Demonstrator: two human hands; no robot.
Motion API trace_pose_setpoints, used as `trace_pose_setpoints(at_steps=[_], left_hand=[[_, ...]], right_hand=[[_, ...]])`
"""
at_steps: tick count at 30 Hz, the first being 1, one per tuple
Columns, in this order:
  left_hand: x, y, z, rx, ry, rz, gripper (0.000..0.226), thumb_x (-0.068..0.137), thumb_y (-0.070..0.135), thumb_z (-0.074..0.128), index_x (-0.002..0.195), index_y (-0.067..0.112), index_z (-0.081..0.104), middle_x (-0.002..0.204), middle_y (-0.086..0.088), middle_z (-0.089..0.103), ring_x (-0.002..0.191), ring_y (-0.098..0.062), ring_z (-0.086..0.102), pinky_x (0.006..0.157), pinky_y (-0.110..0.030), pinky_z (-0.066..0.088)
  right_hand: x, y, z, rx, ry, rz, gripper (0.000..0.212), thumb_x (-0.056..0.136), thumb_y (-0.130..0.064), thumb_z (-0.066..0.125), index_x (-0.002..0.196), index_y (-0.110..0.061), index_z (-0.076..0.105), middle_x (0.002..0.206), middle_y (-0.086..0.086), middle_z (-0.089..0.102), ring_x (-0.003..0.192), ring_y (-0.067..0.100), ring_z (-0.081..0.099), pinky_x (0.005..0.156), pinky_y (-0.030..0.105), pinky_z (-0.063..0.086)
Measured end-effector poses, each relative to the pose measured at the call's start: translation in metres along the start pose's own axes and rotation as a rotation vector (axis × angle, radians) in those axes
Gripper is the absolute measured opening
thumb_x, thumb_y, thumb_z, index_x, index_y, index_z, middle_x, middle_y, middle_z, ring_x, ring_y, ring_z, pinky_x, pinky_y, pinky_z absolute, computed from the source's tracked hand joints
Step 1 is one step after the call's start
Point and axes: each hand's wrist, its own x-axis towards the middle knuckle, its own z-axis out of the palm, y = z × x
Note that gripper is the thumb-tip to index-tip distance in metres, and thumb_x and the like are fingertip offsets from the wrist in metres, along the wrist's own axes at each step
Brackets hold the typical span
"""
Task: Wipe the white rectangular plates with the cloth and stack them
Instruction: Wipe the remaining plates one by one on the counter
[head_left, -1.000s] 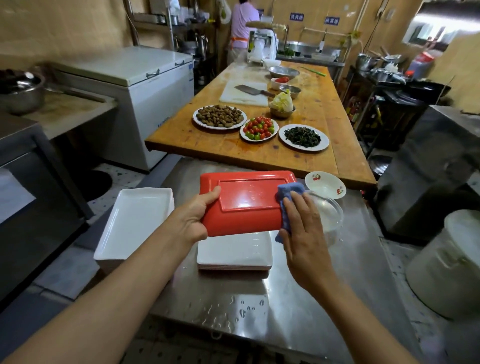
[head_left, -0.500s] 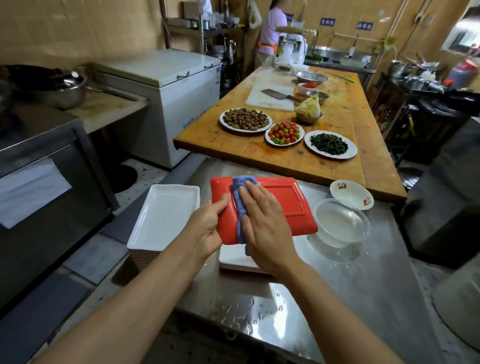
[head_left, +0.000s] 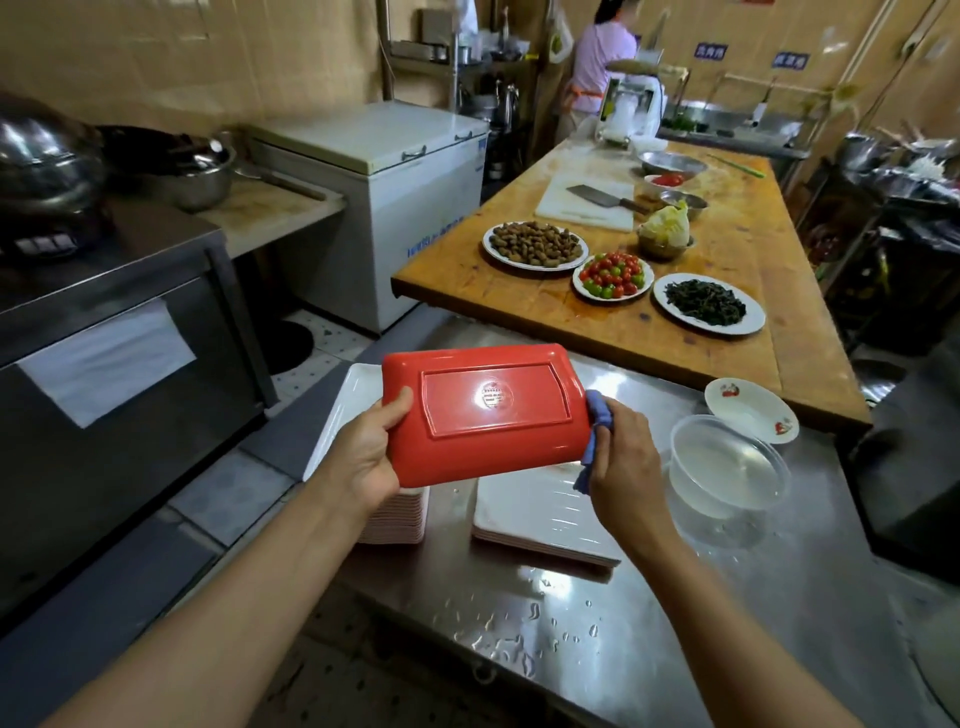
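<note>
A rectangular plate (head_left: 485, 413), its red underside turned up toward the camera, is held in the air above the steel counter (head_left: 701, 597). A slip is judged the main risk: water beads lie on the counter, so the plate may be wet, and it is gripped only at its 2 short ends. It could drop onto the 2 stacks of white plates below, 1 stack (head_left: 400, 512) at the left and a lower stack (head_left: 535, 512) at the right. The left hand (head_left: 366, 452) is closed on the plate's left edge, thumb on the red surface. The right hand (head_left: 626, 452) is curled around a blue cloth (head_left: 597, 423), which is pressed against the plate's right edge.
</note>
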Motion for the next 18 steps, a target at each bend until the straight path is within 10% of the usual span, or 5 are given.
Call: trace_pose_setpoints(at_steps=[7,18], left_hand=[[-0.015,0.03,-0.024,0.139,-0.036,0.322,0.017,0.095,0.018,0.05,0.107,0.02,0.061,0.091,-0.003,0.075,0.083,-0.018,0.072,0.063,-0.032,0.058],[-0.021,0.034,-0.068,1.619,0.033,1.061,0.008,0.087,0.011,0.064,0.094,0.013,0.068,0.084,0.002,0.062,0.078,-0.017,0.059,0.061,-0.032,0.051]], right_hand=[[0.011,-0.024,0.017,0.058,0.038,0.038,0.016,0.095,-0.004,0.046,0.109,-0.009,0.053,0.072,-0.016,0.048,0.055,-0.005,0.048,0.051,-0.004,0.033],[0.008,-0.043,0.041,0.169,-0.14,0.039,0.016,0.092,-0.007,0.054,0.102,-0.019,0.05,0.083,-0.001,0.057,0.057,-0.014,0.056,0.047,0.001,0.038]])
